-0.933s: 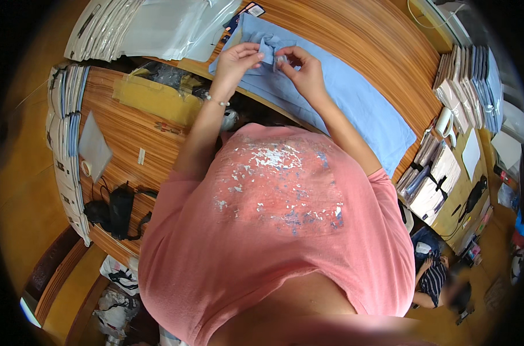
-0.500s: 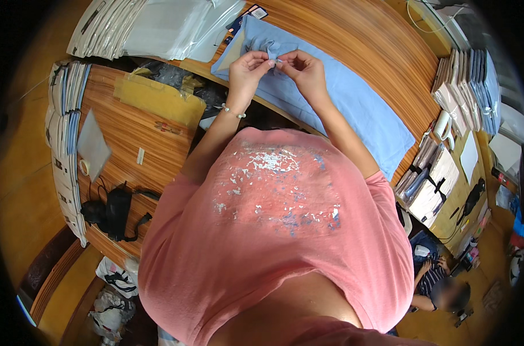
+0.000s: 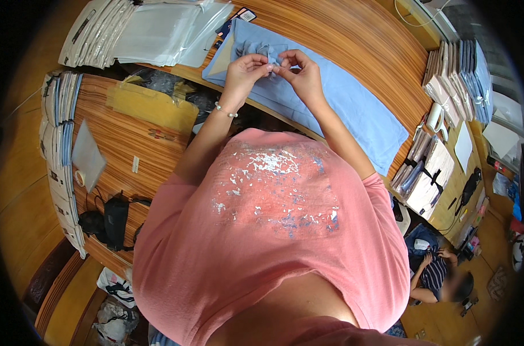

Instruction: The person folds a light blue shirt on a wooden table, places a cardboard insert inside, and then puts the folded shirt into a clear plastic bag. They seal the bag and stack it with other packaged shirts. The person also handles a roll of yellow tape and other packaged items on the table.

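A long light-blue garment [image 3: 354,109] lies spread along a wooden table [image 3: 342,46]. Both hands meet at its far end, where the fabric bunches up by the collar. My left hand [image 3: 244,72] pinches a small fold of the blue cloth between thumb and fingers; a beaded bracelet circles that wrist. My right hand [image 3: 301,72] grips the same bunched fabric right beside it, fingertips touching the left hand's. A pink shirt with a silver print fills the lower middle of the view.
Clear plastic bags [image 3: 152,32] are stacked at the table's far left. Packed garments [image 3: 60,150] line the left side table, with a black pouch [image 3: 115,222]. Stacks of folded packages [image 3: 458,75] sit right. Another person [image 3: 440,277] sits on the floor, lower right.
Both hands have drawn closer together over the bunched end of the blue garment, and the fabric between them is gathered tighter than before.
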The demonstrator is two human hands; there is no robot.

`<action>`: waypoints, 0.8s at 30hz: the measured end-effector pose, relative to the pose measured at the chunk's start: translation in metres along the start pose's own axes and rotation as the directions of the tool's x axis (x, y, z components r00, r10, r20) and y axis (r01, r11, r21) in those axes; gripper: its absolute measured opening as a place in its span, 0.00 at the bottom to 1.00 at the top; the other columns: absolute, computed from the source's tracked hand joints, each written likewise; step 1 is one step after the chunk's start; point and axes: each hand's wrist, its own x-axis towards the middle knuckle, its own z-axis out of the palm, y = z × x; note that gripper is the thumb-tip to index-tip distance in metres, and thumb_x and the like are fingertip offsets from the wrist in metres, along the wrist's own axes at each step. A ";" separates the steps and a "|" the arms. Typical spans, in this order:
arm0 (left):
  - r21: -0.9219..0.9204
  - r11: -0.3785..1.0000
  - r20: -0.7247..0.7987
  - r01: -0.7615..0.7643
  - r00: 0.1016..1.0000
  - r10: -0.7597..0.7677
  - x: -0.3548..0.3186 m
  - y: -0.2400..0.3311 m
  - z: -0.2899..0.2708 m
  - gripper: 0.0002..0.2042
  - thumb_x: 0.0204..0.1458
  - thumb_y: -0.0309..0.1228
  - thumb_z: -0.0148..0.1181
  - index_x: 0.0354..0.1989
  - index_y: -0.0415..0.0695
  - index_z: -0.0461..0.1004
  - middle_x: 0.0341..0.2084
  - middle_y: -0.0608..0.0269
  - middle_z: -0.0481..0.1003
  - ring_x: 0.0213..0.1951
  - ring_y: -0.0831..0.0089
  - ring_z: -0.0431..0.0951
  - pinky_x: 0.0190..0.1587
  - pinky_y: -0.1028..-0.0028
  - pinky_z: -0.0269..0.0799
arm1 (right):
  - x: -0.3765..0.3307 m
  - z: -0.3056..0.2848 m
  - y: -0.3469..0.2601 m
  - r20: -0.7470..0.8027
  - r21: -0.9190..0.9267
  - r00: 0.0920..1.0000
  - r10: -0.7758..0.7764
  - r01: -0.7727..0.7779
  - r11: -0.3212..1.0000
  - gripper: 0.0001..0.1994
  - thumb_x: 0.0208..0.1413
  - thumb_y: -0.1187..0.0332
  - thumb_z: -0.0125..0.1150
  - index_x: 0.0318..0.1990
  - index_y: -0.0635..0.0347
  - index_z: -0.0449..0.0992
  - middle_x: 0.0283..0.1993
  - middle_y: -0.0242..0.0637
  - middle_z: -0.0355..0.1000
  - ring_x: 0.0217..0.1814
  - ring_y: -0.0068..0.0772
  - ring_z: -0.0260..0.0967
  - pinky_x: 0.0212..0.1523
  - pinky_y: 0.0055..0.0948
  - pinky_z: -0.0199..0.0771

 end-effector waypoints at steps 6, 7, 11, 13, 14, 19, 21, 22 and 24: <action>0.154 0.984 0.018 -0.092 0.996 0.090 0.000 0.004 0.000 0.06 0.46 0.21 0.59 0.33 0.35 0.74 0.26 0.65 0.75 0.30 0.80 0.75 0.33 0.83 0.70 | 0.003 -0.007 0.008 0.211 0.313 0.956 0.205 -0.265 0.912 0.11 0.45 0.76 0.63 0.37 0.68 0.73 0.30 0.33 0.73 0.28 0.18 0.67 0.29 0.17 0.69; 0.210 0.970 0.001 -0.119 0.993 0.121 -0.002 0.004 0.002 0.06 0.46 0.21 0.59 0.33 0.35 0.74 0.26 0.65 0.75 0.30 0.80 0.75 0.33 0.83 0.70 | 0.003 -0.007 0.008 0.227 0.328 0.946 0.230 -0.297 0.897 0.10 0.45 0.76 0.63 0.36 0.69 0.73 0.29 0.33 0.73 0.28 0.18 0.67 0.29 0.16 0.69; 0.395 0.884 -0.015 -0.251 0.960 0.280 -0.006 0.006 0.009 0.08 0.47 0.21 0.58 0.36 0.34 0.74 0.27 0.63 0.76 0.30 0.80 0.75 0.35 0.83 0.71 | 0.003 -0.007 0.007 0.197 0.305 0.954 0.227 -0.280 0.910 0.09 0.45 0.77 0.63 0.35 0.68 0.73 0.28 0.32 0.72 0.28 0.17 0.66 0.28 0.16 0.68; 0.474 0.838 -0.004 -0.273 0.950 0.312 -0.010 0.015 0.013 0.08 0.47 0.20 0.58 0.37 0.35 0.73 0.27 0.62 0.76 0.30 0.80 0.75 0.36 0.82 0.71 | 0.003 -0.007 0.006 0.185 0.308 0.955 0.232 -0.281 0.909 0.09 0.45 0.77 0.63 0.35 0.68 0.73 0.27 0.32 0.71 0.27 0.16 0.66 0.28 0.16 0.67; 0.511 0.812 0.002 -0.282 0.945 0.327 -0.012 0.019 0.016 0.09 0.47 0.20 0.57 0.38 0.35 0.73 0.28 0.62 0.76 0.31 0.80 0.75 0.36 0.82 0.71 | 0.004 -0.007 0.008 0.180 0.312 0.958 0.225 -0.272 0.910 0.09 0.45 0.77 0.63 0.35 0.68 0.73 0.27 0.31 0.71 0.27 0.16 0.66 0.28 0.16 0.67; 0.419 0.855 -0.003 -0.305 0.941 0.337 -0.015 0.023 0.019 0.10 0.47 0.18 0.57 0.40 0.35 0.72 0.29 0.60 0.76 0.32 0.80 0.76 0.37 0.82 0.71 | 0.003 -0.005 -0.004 0.175 0.377 0.966 0.189 -0.243 0.894 0.09 0.46 0.76 0.62 0.36 0.68 0.73 0.25 0.28 0.69 0.26 0.15 0.64 0.28 0.15 0.65; 0.396 0.867 -0.010 -0.302 0.943 0.333 -0.015 0.023 0.017 0.11 0.47 0.17 0.57 0.40 0.35 0.71 0.29 0.60 0.75 0.32 0.80 0.75 0.37 0.83 0.71 | 0.004 -0.006 0.002 0.232 0.338 0.959 0.164 -0.237 0.911 0.09 0.47 0.74 0.62 0.36 0.67 0.74 0.25 0.27 0.69 0.26 0.15 0.62 0.28 0.15 0.64; 0.397 0.866 -0.008 -0.304 0.943 0.334 -0.015 0.025 0.017 0.11 0.46 0.17 0.57 0.39 0.35 0.71 0.29 0.60 0.75 0.32 0.80 0.75 0.37 0.83 0.71 | 0.005 -0.006 0.003 0.257 0.319 0.954 0.153 -0.233 0.919 0.08 0.48 0.74 0.62 0.36 0.67 0.74 0.25 0.26 0.68 0.26 0.14 0.61 0.27 0.15 0.63; 0.394 0.866 -0.017 -0.307 0.940 0.341 -0.014 0.026 0.016 0.09 0.46 0.17 0.57 0.38 0.35 0.70 0.29 0.61 0.75 0.32 0.80 0.75 0.36 0.83 0.71 | 0.006 -0.007 0.000 0.259 0.261 0.953 0.157 -0.226 0.939 0.08 0.48 0.72 0.62 0.34 0.67 0.74 0.24 0.26 0.68 0.25 0.14 0.60 0.26 0.15 0.61</action>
